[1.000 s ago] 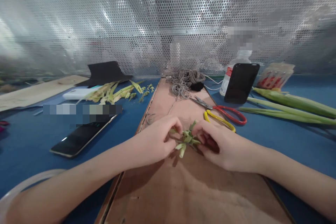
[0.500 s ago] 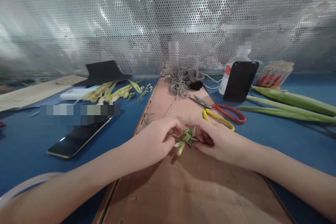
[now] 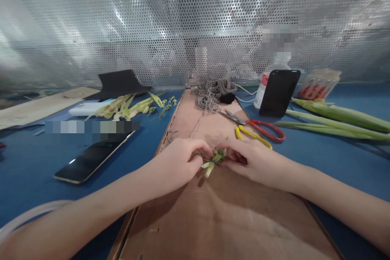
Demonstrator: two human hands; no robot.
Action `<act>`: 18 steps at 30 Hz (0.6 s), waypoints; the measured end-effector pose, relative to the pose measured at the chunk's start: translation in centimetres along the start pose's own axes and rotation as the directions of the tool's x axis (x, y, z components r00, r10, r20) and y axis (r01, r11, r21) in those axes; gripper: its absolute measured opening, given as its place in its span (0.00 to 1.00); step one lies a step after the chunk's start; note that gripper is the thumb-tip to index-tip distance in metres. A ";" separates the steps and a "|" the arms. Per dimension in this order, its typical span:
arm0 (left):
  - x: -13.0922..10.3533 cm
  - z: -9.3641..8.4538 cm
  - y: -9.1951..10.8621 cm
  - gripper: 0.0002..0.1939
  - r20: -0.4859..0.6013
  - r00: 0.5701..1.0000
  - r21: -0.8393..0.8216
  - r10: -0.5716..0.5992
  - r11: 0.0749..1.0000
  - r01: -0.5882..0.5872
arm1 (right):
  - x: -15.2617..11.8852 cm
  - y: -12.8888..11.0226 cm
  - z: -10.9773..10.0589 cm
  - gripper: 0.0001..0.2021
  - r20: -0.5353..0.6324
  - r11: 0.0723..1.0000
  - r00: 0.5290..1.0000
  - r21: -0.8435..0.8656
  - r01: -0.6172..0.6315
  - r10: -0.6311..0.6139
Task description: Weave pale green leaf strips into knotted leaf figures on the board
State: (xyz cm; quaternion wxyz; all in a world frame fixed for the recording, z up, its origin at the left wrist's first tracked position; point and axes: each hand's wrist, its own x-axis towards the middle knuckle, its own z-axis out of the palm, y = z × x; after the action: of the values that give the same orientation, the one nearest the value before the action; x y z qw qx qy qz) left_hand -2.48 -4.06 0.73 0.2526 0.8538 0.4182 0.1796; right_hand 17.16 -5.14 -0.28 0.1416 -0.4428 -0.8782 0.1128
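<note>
leafy bundle [image 3: 218,156] sits mid-board, right between the hands, low over the board [image 3: 231,219]. left grip [image 3: 184,158] is curled in from one side, thumb and index closed on the near edge of the leaves; right grip [image 3: 251,160] mirrors it, fingertips bent in and closed on the other side. exact finger contacts are hidden, so can't tell if cord is pinched too. two-sided hold reads as a way to steady something small and loose; one pale stem pokes out toward the wearer, outside the fingers.

grey cord [image 3: 210,97] is heaped at the far end of the board, one thin strand running back toward the left grip, then lost behind it. pile is likely parked there so the strand feeds straight in. scissors [image 3: 242,122] lie with blades on the board, red and yellow handles past the right grip, presumably for easy reach.

upright phone [image 3: 280,93] stands in front of the bottle [image 3: 260,93], probably using it as a prop. long green stalks [image 3: 335,126] on the blue surface [image 3: 27,183] to the right, wilted leaves [image 3: 124,107] to the left, both off the board, likely to free working room.
</note>
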 end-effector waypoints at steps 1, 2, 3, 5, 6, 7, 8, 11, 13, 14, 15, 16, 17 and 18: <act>0.0 0.0 0.0 0.16 -0.002 1.000 -0.001 -0.005 1.000 0.005 | 0.0 0.0 0.0 0.09 -0.003 1.000 1.000 -0.003 0.004 -0.004; 0.0 0.0 0.0 0.16 -0.005 1.000 -0.001 -0.012 1.000 0.012 | 0.0 0.0 0.0 0.08 -0.008 1.000 1.000 -0.004 0.010 -0.010; 0.0 0.0 0.0 0.15 -0.009 1.000 -0.002 -0.019 1.000 0.019 | 0.0 0.1 0.0 0.08 -0.013 1.000 1.000 -0.003 0.018 -0.018; 0.0 0.0 0.1 0.15 -0.013 1.000 -0.004 -0.026 1.000 0.026 | 0.0 0.1 0.0 0.08 -0.032 0.999 0.999 0.001 0.035 -0.035; 0.0 0.0 0.1 0.14 -0.015 0.999 -0.005 -0.030 1.000 0.030 | 0.0 0.1 0.0 0.08 -0.039 0.999 0.998 0.004 0.043 -0.042; -0.1 0.0 0.1 0.14 -0.017 0.999 -0.008 -0.032 0.999 0.032 | 0.1 0.1 0.0 0.09 -0.044 0.999 0.998 0.007 0.047 -0.047; -0.1 0.1 0.1 0.14 -0.016 0.999 -0.012 -0.031 0.999 0.030 | 0.1 0.2 0.0 0.09 -0.046 0.999 0.998 0.008 0.049 -0.049; -0.1 0.2 0.0 0.14 -0.019 1.000 -0.024 -0.018 1.000 0.017 | 0.1 0.2 0.1 0.09 -0.038 0.999 0.998 0.005 0.044 -0.044; 0.0 0.2 -0.2 0.13 -0.018 1.000 -0.029 -0.004 1.000 0.004 | 0.0 0.2 0.1 0.09 -0.035 0.999 0.998 0.002 0.047 -0.046; 0.0 0.2 -0.2 0.13 -0.016 1.000 -0.028 -0.002 1.000 0.002 | 0.0 0.1 0.1 0.08 -0.036 0.999 0.998 0.002 0.050 -0.050; 0.0 0.2 -0.2 0.13 -0.012 1.000 -0.027 -0.001 1.000 0.001 | 0.0 0.1 0.1 0.08 -0.037 0.999 0.998 0.003 0.054 -0.054; 0.0 0.2 -0.2 0.13 -0.009 1.000 -0.024 -0.003 1.000 0.003 | 0.0 0.1 0.1 0.08 -0.040 0.998 0.998 0.004 0.058 -0.058; 0.0 0.2 -0.1 0.13 -0.004 1.000 -0.019 -0.006 1.000 0.006 | 0.0 0.1 0.1 0.08 -0.043 0.998 0.997 0.005 0.061 -0.061; -0.1 0.1 -0.1 0.13 -0.002 1.000 -0.013 -0.009 1.000 0.009 | 0.0 0.1 0.1 0.08 -0.044 0.998 0.997 0.007 0.062 -0.062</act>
State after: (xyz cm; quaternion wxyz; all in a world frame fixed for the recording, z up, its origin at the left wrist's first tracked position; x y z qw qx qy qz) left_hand -2.48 -4.10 0.56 0.2586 0.8502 0.4210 0.1820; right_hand 17.22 -5.12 -0.41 0.1661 -0.4171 -0.8877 0.1022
